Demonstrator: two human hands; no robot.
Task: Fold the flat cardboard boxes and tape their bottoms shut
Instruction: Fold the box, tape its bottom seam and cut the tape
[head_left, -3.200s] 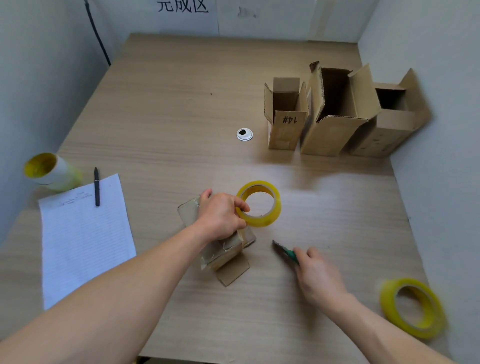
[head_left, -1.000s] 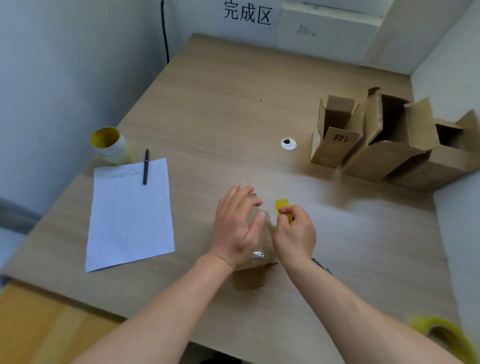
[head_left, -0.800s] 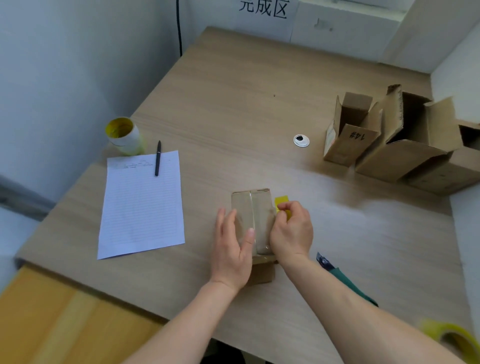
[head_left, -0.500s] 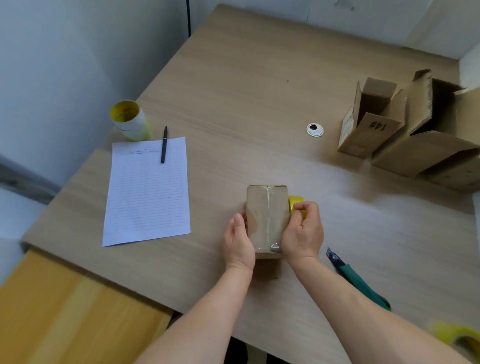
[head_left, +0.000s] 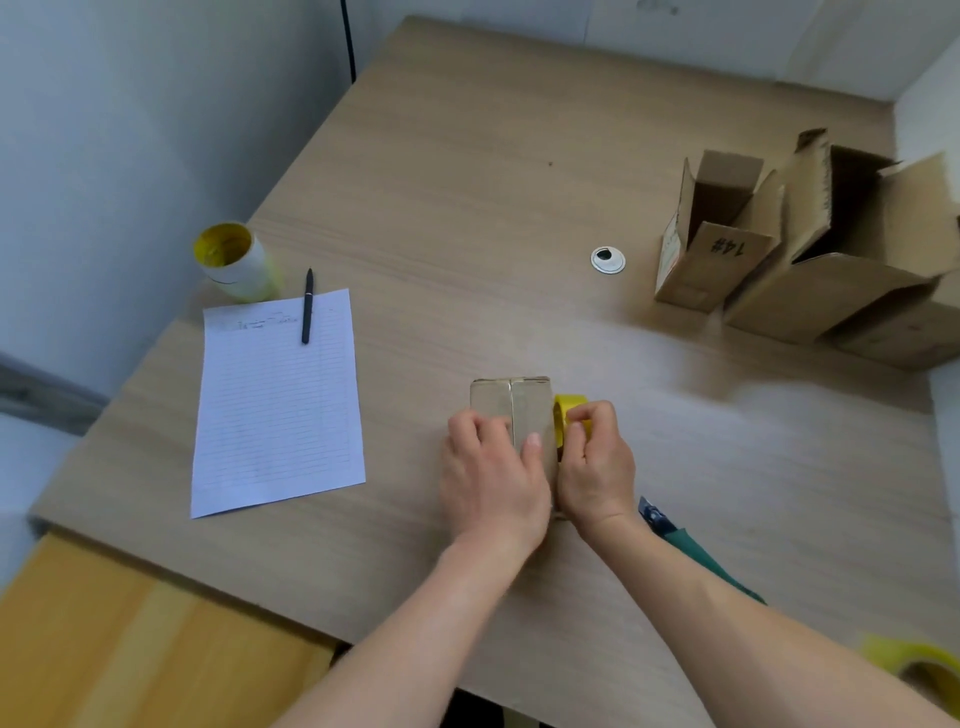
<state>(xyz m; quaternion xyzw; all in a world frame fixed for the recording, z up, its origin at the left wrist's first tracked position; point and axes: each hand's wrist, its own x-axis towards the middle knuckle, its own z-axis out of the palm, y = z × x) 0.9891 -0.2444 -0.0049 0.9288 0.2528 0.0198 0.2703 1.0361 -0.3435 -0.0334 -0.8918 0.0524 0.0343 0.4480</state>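
Observation:
A small cardboard box (head_left: 511, 397) stands on the wooden table with its taped bottom facing up, a seam running down the middle. My left hand (head_left: 493, 478) lies flat over the near part of that face, fingers and thumb pressing on it. Just right of the box, my right hand (head_left: 597, 467) pinches a yellow tape roll (head_left: 566, 408) held against the box's right side. The near half of the box is hidden under my hands.
A green utility knife (head_left: 675, 535) lies behind my right wrist. Another yellow tape roll (head_left: 914, 665) sits at the bottom right. Folded boxes (head_left: 717, 260) stand at the far right. A lined sheet (head_left: 275, 405), pen (head_left: 307, 306) and yellow-cored roll (head_left: 234, 260) lie left.
My left hand has moved from the box's left side onto its top face. My right hand stays at the box's right side with the tape roll.

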